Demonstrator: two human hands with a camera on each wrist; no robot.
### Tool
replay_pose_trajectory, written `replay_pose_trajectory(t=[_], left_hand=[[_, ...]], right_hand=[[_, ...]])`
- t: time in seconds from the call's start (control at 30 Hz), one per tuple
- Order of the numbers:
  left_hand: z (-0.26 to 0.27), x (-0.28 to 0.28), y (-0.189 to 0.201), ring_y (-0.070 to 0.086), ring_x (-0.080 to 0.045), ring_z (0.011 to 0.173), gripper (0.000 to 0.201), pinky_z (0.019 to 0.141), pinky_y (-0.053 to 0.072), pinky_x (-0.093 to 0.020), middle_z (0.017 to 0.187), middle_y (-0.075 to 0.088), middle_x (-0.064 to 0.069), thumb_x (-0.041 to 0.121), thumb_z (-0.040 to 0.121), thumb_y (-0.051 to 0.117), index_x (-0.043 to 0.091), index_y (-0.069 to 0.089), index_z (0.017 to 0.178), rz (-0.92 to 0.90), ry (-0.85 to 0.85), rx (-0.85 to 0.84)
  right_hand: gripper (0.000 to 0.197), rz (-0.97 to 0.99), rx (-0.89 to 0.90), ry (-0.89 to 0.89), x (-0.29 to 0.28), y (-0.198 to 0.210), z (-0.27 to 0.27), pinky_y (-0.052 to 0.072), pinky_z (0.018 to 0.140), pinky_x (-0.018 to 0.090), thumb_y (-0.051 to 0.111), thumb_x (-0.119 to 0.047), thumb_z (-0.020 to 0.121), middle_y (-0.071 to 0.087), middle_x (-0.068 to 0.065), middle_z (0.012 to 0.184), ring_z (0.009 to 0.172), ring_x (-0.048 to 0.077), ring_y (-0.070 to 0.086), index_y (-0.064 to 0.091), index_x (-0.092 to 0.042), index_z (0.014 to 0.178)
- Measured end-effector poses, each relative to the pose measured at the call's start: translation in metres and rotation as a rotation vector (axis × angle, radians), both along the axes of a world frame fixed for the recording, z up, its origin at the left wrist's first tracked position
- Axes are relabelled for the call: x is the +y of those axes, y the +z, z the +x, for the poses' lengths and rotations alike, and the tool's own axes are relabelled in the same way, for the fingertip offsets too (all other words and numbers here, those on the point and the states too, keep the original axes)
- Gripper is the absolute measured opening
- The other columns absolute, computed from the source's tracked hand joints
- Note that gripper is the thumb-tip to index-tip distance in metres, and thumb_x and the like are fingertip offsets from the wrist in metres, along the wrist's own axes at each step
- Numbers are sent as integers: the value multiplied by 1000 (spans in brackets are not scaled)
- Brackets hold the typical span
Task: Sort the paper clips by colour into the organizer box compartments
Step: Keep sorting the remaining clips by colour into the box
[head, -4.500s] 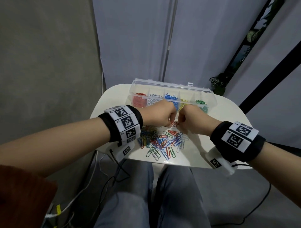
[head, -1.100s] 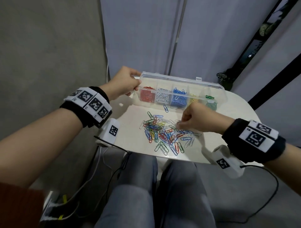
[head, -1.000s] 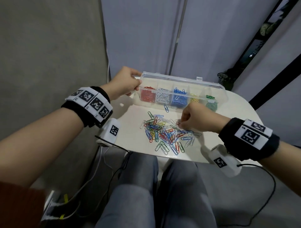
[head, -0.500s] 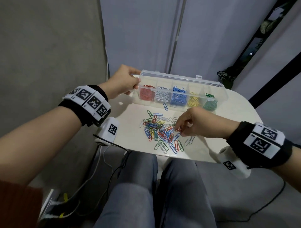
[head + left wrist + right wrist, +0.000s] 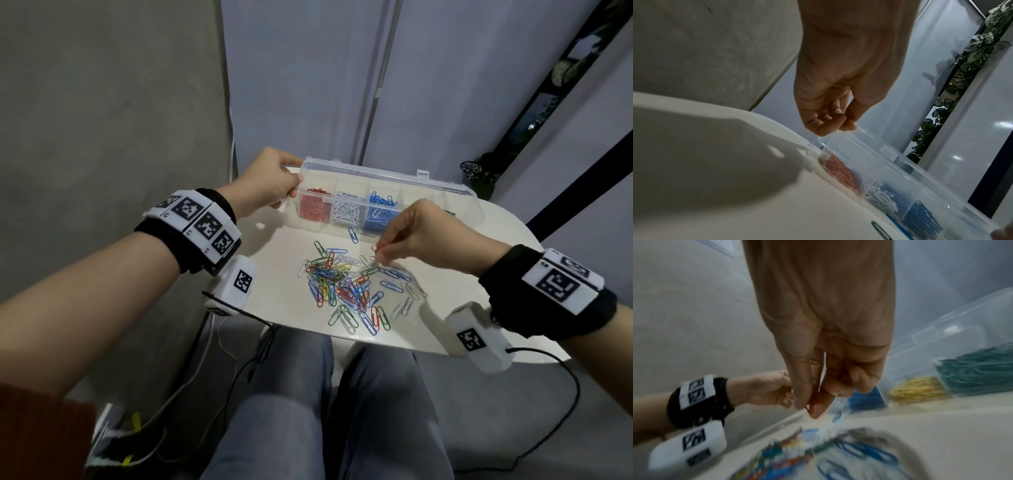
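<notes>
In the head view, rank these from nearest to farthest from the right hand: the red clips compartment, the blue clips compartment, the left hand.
From the right hand:
1. Blue clips compartment, just beyond its fingers, mid-box.
2. Red clips compartment, at the box's left end.
3. Left hand, gripping the organizer box past that end.

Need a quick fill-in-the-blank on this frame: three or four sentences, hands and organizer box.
1. The left hand grips the ____ end of the organizer box.
2. The right hand pinches a ____ paper clip.
3. The white clips lie between the red clips and the ____ clips.

Missing words: left; red; blue
</notes>
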State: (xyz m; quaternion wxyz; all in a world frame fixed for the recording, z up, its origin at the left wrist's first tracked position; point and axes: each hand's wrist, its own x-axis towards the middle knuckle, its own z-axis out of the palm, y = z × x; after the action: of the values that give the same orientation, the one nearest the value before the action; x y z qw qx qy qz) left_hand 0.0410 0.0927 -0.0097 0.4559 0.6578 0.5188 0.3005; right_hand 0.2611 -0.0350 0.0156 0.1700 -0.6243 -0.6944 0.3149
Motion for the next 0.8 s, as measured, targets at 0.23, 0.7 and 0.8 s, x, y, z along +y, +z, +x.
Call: replay_pose_trajectory(t=[0.23,0.7,0.8], left_hand=[[2,-3,2,37,-15,50,39,46,32,-25,60,51,-6,3,97,50,5,51,136,10,6,17],[0,-1,3,39,-12,50,39,48,35,-26,59,53,-3,6,97,52,7,52,136,14,-5,30],[-1,0,2,39,-12,50,39,49,35,-27,60,53,-3,6,97,53,7,51,136,12,-8,18]], right_hand=[[12,213,170,-190,54,30,-33,41,48,19,76,-10,81,72,14,71,48,8,51,76,1,86],[14,165,-121,-47,35,42,-32,32,45,7,82,-11,73,57,-6,63,45,-2,43,73,-10,84],[14,56,-223,-10,-3,31,-10,34,47,9,84,-10,70,58,-5,59,46,0,45,70,-11,73]])
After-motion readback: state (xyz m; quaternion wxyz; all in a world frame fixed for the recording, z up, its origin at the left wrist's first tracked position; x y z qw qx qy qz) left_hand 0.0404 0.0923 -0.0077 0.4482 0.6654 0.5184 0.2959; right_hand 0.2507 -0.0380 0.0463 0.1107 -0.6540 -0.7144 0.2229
